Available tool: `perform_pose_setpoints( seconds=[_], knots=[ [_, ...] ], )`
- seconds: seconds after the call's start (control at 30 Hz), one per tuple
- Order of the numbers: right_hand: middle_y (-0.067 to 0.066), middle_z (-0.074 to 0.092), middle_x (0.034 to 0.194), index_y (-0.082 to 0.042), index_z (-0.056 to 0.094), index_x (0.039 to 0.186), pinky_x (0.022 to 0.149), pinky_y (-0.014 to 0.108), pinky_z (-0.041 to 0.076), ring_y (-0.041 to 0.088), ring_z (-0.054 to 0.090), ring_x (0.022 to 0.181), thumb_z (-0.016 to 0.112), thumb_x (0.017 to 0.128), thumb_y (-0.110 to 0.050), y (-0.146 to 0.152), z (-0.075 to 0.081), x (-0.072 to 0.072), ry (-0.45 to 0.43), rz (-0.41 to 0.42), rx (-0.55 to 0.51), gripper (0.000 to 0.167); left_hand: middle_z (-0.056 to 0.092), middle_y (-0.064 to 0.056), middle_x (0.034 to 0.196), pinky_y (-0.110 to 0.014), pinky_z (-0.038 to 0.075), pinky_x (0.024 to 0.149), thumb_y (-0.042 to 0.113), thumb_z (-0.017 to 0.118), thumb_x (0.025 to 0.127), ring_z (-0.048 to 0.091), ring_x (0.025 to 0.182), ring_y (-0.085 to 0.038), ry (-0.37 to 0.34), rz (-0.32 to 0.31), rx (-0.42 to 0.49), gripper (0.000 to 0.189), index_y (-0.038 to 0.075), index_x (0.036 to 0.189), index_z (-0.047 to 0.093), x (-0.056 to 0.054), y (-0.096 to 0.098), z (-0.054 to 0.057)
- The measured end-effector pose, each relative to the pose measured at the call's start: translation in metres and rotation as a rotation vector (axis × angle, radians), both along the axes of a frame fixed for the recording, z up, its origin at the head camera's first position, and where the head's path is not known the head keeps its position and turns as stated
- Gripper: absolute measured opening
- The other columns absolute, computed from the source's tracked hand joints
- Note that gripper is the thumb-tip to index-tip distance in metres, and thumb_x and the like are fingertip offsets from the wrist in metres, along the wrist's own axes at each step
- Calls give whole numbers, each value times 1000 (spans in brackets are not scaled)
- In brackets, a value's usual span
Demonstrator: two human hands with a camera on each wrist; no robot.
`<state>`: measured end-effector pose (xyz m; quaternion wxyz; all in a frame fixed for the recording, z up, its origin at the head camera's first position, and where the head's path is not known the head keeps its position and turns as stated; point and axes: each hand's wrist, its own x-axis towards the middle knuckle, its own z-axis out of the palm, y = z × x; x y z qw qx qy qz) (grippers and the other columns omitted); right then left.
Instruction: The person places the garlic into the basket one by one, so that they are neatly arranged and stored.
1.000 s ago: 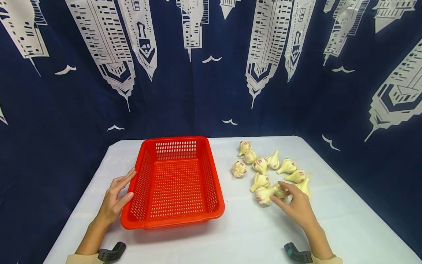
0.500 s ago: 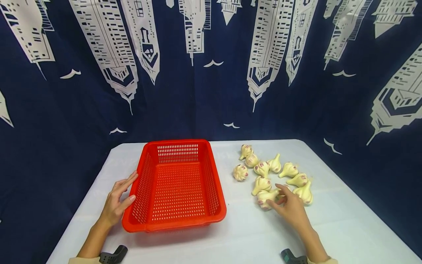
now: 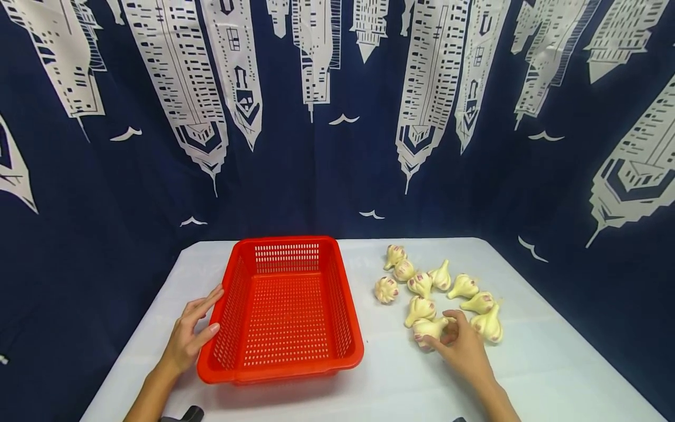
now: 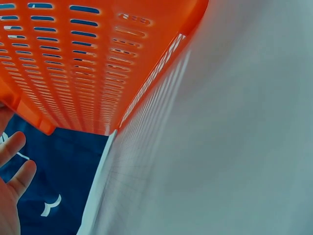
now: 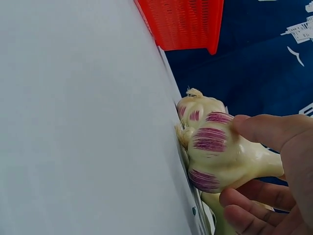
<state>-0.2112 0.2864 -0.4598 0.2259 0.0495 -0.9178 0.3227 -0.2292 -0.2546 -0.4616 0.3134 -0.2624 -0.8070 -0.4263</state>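
A red plastic basket [image 3: 287, 319] with slotted walls stands left of centre on the white table. My left hand [image 3: 186, 335] touches its left rim with outstretched fingers; the left wrist view catches only some fingertips [image 4: 23, 177] near the slotted wall. On the right, my right hand [image 3: 463, 346] has thumb and fingers around a garlic bulb [image 3: 426, 330] at the front of a loose group. Up close in the right wrist view, the thumb lies on this purple-streaked bulb [image 5: 215, 152], fingers on its opposite side, stem toward the palm.
Several more garlic bulbs lie behind and beside the right hand, among them one nearest the basket [image 3: 387, 290] and one at the right [image 3: 487, 323]. A dark blue cloth [image 3: 295, 193] printed with white buildings hangs behind the white table [image 3: 401, 387].
The right hand has shifted slightly left and closed in on the front garlic bulb. The left hand stays on the basket rim. The whole head view has tilted up a little.
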Motion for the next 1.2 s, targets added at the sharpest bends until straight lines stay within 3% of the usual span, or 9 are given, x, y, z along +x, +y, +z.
perform_pose_setpoints(
  seconds=[0.2, 0.6, 0.83, 0.93, 1.2],
  knots=[
    [8, 67, 82, 3, 56, 116, 55, 26, 48, 14, 62, 65, 89, 71, -22, -1, -5, -1, -55, -12, -29, 61, 48, -22, 145, -27, 34, 82, 6, 57, 78, 43, 114, -7, -1, 6, -10, 60, -4, 137, 55, 1, -1, -2],
    [25, 67, 105, 10, 56, 120, 58, 26, 52, 23, 68, 73, 88, 72, -26, -1, -8, -2, -165, -28, -96, 68, 49, -22, 144, -26, 34, 83, 6, 58, 78, 43, 115, -8, -21, 19, -10, 60, -3, 137, 55, 3, 0, 0],
    [21, 69, 101, 2, 60, 98, 62, 31, 54, 24, 69, 76, 88, 72, -30, 0, -8, 1, -224, -16, -83, 50, 51, -16, 145, -25, 35, 82, 7, 58, 76, 45, 113, -10, 1, 20, 13, 60, -2, 136, 57, 4, 4, 3],
    [19, 69, 99, 0, 60, 95, 62, 29, 54, 23, 68, 76, 87, 73, -30, -1, -7, 1, -219, -13, -78, 47, 52, -12, 144, -24, 36, 81, 7, 59, 75, 46, 111, -12, 22, 19, 33, 60, -1, 135, 58, 4, 5, 3],
    [16, 68, 99, 2, 61, 100, 61, 27, 51, 19, 66, 75, 86, 75, -31, -3, -4, 0, -191, -8, -75, 49, 49, -21, 145, -24, 35, 83, 6, 57, 78, 43, 114, -7, -12, 25, -7, 60, -3, 137, 55, 2, 0, 0]
  ],
)
